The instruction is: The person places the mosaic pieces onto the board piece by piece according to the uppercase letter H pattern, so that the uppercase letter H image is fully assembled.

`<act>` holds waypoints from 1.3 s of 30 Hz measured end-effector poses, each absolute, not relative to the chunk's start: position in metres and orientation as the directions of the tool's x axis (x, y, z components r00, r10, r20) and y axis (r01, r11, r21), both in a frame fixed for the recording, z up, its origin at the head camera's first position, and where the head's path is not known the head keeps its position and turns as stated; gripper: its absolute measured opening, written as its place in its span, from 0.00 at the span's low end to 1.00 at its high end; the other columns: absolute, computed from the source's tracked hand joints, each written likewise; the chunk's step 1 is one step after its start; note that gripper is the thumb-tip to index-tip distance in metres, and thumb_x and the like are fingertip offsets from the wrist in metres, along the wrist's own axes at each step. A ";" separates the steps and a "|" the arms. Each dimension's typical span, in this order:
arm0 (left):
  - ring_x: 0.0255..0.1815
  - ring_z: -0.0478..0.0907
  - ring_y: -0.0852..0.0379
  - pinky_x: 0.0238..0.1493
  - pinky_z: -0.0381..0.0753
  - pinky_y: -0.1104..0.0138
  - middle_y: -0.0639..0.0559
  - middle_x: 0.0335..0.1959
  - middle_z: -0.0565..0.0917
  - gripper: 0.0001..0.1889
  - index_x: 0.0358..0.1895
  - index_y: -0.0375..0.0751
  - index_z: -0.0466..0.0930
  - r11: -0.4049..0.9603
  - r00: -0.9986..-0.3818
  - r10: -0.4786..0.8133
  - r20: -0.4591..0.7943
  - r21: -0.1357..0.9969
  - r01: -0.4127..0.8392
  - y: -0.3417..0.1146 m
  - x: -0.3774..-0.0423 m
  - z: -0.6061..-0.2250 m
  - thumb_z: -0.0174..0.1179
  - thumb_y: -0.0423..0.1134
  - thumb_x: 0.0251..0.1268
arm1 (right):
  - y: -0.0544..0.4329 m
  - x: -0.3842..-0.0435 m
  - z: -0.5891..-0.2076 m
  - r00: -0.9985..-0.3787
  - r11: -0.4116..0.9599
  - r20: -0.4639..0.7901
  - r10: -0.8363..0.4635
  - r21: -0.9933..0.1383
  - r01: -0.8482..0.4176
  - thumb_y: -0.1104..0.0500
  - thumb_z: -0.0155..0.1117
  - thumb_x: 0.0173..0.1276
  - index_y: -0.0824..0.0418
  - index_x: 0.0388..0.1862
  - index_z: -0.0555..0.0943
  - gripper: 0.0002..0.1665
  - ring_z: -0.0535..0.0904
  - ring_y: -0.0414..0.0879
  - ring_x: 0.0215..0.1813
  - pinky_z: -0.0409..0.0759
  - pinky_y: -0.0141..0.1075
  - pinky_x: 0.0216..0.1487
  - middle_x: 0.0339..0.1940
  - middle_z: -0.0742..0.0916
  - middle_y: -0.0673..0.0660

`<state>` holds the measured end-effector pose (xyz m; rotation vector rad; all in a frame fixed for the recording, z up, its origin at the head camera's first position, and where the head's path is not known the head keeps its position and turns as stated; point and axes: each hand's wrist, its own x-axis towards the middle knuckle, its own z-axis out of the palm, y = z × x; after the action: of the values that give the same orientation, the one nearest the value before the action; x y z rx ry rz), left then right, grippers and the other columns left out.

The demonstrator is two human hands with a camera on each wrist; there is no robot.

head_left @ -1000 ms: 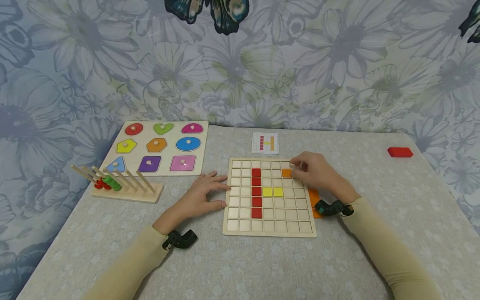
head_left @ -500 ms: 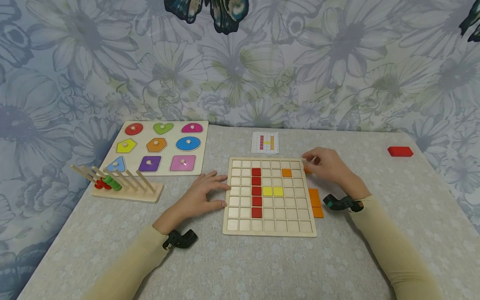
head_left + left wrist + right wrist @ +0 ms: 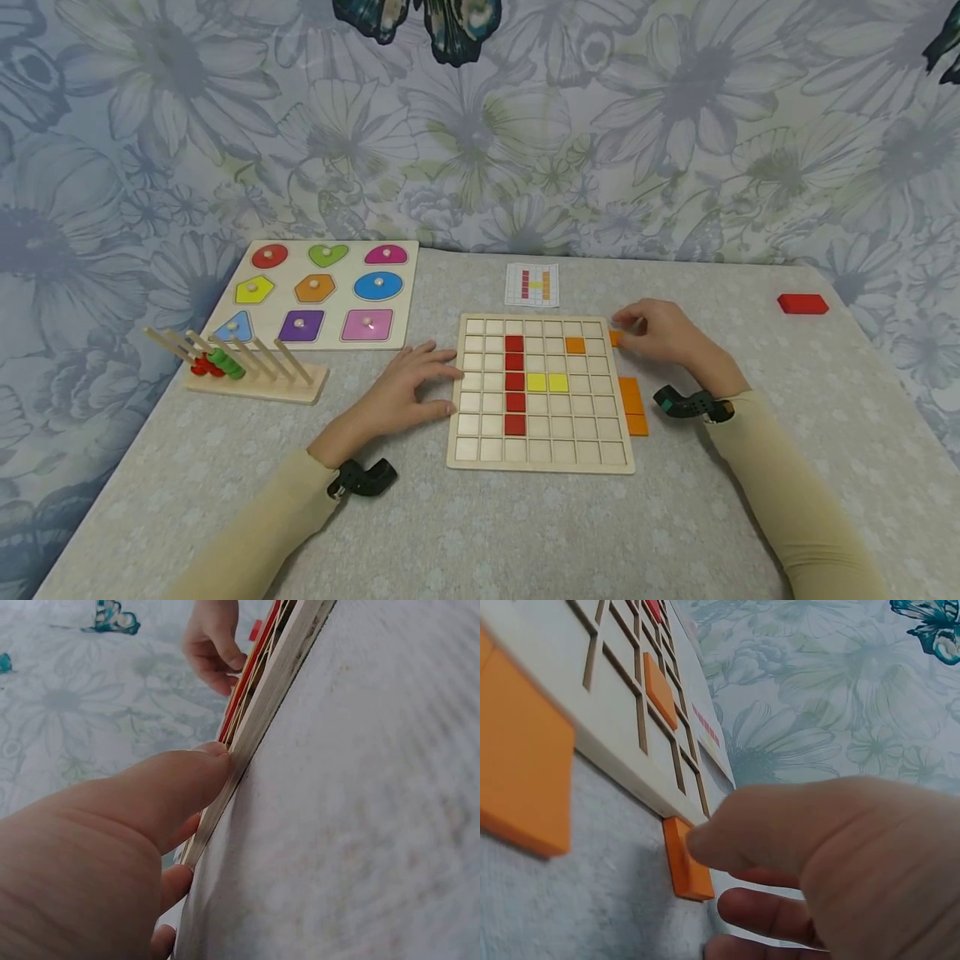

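Note:
A wooden grid board [image 3: 540, 467] lies in the middle of the table in the head view. Its cells hold a column of red tiles [image 3: 515, 382], two yellow tiles [image 3: 547, 382] and one orange square tile [image 3: 575, 345] at upper right. My left hand [image 3: 401, 390] rests at the board's left edge, fingers extended, thumb and a fingertip touching it. Just off the upper right edge, my right hand [image 3: 662, 335] pinches another orange tile [image 3: 684, 862]; the right wrist view shows the thumb over it, while its far side is hidden.
More orange tiles [image 3: 633, 408] lie against the board's right edge. Behind the board is a pattern card [image 3: 532, 285]. A shape puzzle [image 3: 341, 292] and a peg stand [image 3: 255, 390] with red and green pieces are at left. A red block [image 3: 802, 304] sits far right.
My right hand has moved right, from the orange tile in the grid to an orange tile beside the board's upper right edge. My left hand has stayed at the left edge.

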<state>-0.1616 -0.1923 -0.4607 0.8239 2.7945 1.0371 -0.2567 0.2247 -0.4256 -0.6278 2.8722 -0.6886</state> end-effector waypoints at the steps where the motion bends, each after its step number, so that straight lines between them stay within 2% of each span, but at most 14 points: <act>1: 0.81 0.57 0.30 0.78 0.47 0.31 0.40 0.73 0.75 0.22 0.58 0.46 0.85 0.633 -0.857 0.498 0.134 0.620 0.464 -0.192 -0.162 -0.461 0.73 0.44 0.60 | 0.225 -0.257 -0.425 -0.903 0.809 -0.026 -0.428 -0.456 -0.370 0.62 0.69 0.65 0.69 0.54 0.85 0.19 0.82 0.56 0.42 0.83 0.48 0.45 0.48 0.88 0.67; 7: 0.81 0.57 0.30 0.78 0.46 0.31 0.40 0.73 0.75 0.22 0.58 0.46 0.85 0.629 -0.857 0.497 0.135 0.625 0.463 -0.192 -0.161 -0.461 0.73 0.44 0.60 | 0.228 -0.258 -0.426 -0.890 0.805 -0.050 -0.453 -0.453 -0.383 0.63 0.71 0.64 0.69 0.52 0.86 0.18 0.85 0.59 0.46 0.85 0.52 0.50 0.47 0.88 0.67; 19: 0.81 0.57 0.30 0.78 0.47 0.30 0.39 0.73 0.75 0.22 0.58 0.46 0.85 0.627 -0.858 0.494 0.137 0.627 0.462 -0.192 -0.161 -0.460 0.73 0.43 0.60 | 0.232 -0.260 -0.428 -0.886 0.797 -0.045 -0.461 -0.460 -0.391 0.64 0.71 0.64 0.68 0.49 0.87 0.15 0.85 0.58 0.46 0.85 0.51 0.48 0.44 0.89 0.65; 27: 0.80 0.57 0.29 0.77 0.47 0.29 0.39 0.73 0.75 0.22 0.58 0.45 0.85 0.625 -0.855 0.502 0.133 0.627 0.465 -0.192 -0.162 -0.463 0.73 0.44 0.60 | 0.234 -0.257 -0.424 -0.909 0.819 -0.082 -0.409 -0.473 -0.326 0.61 0.69 0.64 0.66 0.50 0.87 0.16 0.84 0.53 0.42 0.83 0.43 0.42 0.45 0.89 0.63; 34: 0.81 0.57 0.30 0.78 0.46 0.31 0.39 0.73 0.75 0.23 0.58 0.44 0.85 0.629 -0.857 0.497 0.138 0.623 0.465 -0.192 -0.168 -0.457 0.73 0.44 0.59 | 0.234 -0.259 -0.415 -0.915 0.811 -0.031 -0.403 -0.474 -0.342 0.60 0.70 0.65 0.66 0.51 0.86 0.17 0.85 0.55 0.42 0.83 0.43 0.40 0.45 0.89 0.65; 39: 0.81 0.57 0.30 0.78 0.46 0.31 0.39 0.73 0.74 0.23 0.58 0.44 0.85 0.630 -0.859 0.496 0.130 0.627 0.458 -0.192 -0.165 -0.462 0.74 0.44 0.59 | 0.233 -0.256 -0.415 -0.913 0.808 -0.037 -0.407 -0.481 -0.340 0.60 0.71 0.65 0.66 0.51 0.86 0.17 0.85 0.54 0.41 0.82 0.39 0.38 0.45 0.89 0.65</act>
<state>-0.1649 -0.1921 -0.4617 0.8160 2.7861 1.0478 -0.2564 0.2335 -0.4151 -0.5927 2.8544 -0.7203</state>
